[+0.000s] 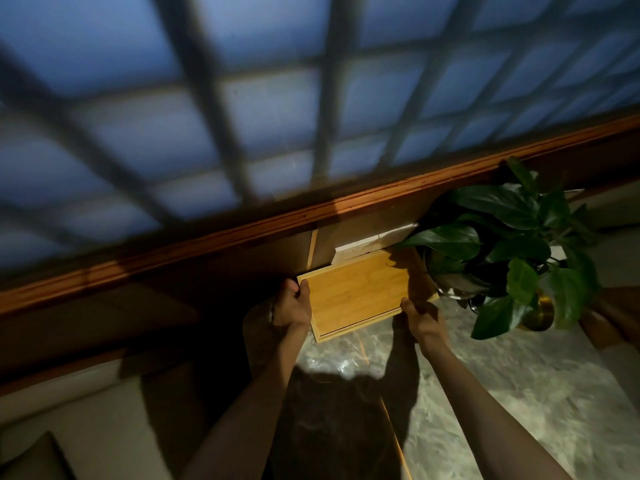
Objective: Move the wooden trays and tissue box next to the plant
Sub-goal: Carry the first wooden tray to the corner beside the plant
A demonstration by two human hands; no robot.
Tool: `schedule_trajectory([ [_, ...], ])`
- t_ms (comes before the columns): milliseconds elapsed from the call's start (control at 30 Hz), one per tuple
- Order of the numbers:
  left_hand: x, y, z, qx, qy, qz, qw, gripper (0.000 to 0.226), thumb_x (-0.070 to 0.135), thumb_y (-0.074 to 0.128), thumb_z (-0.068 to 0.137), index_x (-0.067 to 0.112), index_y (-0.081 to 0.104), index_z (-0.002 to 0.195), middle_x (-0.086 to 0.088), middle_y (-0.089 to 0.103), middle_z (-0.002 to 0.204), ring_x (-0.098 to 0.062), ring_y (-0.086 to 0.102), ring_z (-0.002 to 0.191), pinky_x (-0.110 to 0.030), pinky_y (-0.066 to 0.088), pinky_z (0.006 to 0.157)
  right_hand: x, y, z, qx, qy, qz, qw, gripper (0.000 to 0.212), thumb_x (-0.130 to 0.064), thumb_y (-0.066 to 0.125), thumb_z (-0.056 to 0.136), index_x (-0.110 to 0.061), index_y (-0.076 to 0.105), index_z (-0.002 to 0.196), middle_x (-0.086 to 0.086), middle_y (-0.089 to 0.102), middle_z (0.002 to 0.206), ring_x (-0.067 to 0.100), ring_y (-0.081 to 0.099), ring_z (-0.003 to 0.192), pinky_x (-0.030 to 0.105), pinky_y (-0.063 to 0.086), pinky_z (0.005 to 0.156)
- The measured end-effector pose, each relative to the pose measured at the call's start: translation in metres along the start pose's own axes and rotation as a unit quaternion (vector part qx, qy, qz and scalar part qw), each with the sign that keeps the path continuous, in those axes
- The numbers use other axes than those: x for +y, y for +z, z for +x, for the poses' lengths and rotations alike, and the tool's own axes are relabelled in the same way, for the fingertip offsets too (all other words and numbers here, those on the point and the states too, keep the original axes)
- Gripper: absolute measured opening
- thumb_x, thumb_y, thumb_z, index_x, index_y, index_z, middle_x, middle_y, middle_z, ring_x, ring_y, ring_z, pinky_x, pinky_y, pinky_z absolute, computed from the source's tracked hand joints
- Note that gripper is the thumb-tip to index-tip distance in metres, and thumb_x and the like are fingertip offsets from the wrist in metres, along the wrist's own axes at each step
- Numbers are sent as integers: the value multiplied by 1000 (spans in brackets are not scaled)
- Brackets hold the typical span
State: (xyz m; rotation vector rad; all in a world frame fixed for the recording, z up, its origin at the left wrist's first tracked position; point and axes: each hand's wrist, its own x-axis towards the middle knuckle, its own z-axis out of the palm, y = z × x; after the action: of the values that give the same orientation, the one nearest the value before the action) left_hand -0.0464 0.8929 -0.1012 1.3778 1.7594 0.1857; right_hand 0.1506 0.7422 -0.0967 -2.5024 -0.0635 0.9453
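Observation:
A light wooden tray (362,294) lies flat at the far edge of the marble table (502,393), just left of the plant (505,251). My left hand (292,303) grips its left edge and my right hand (420,315) grips its near right corner. Behind the tray a pale box-like thing (367,245) leans against the wall; I cannot tell whether it is the tissue box. The plant has large green leaves and stands in a glass vessel on a gold base (540,313).
A wooden rail (207,233) runs along the wall under a latticed window (277,98). A cushioned seat (86,420) is at the lower left. Another person's arm (609,327) shows at the right edge, behind the plant.

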Motion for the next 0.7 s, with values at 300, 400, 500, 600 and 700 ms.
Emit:
schedule_trajectory([
  [300, 8, 2, -1, 14, -23, -35, 999, 27, 38, 52, 97, 14, 50, 87, -20, 63, 114, -35, 56, 112, -38, 42, 90, -1, 6, 10, 11, 3, -20, 1000, 59, -55, 54, 92, -9, 61, 128, 21, 58, 136, 39, 56, 125, 54, 44, 107],
  [400, 6, 4, 0, 17, -16, -20, 1000, 30, 40, 51, 97, 12, 53, 87, -20, 63, 112, -35, 57, 110, -39, 43, 89, -3, 6, 13, -6, 4, -43, 999, 61, -54, 47, 96, -6, 60, 132, 19, 52, 144, 37, 49, 133, 52, 39, 113],
  [500, 6, 6, -1, 29, -15, -4, 999, 39, 42, 49, 98, 5, 59, 95, -19, 64, 112, -35, 58, 110, -40, 44, 89, -2, 5, 18, -27, -9, -58, 998, 59, -51, 44, 99, -4, 59, 133, 19, 56, 140, 33, 49, 134, 48, 39, 113],
  [600, 8, 5, -3, 41, -15, 9, 999, 41, 44, 49, 97, 5, 61, 98, -20, 66, 108, -34, 61, 105, -38, 44, 87, 0, 6, 24, -25, -5, -28, 999, 59, -51, 48, 97, -4, 60, 131, 18, 59, 124, 27, 55, 122, 40, 43, 102],
  [700, 6, 5, -3, 41, -4, 4, 999, 39, 44, 50, 97, 6, 59, 92, -20, 67, 104, -35, 62, 99, -36, 44, 79, 3, 9, 29, -40, 0, -5, 999, 53, -48, 53, 96, -4, 62, 123, 13, 52, 111, 27, 55, 117, 35, 38, 94],
])
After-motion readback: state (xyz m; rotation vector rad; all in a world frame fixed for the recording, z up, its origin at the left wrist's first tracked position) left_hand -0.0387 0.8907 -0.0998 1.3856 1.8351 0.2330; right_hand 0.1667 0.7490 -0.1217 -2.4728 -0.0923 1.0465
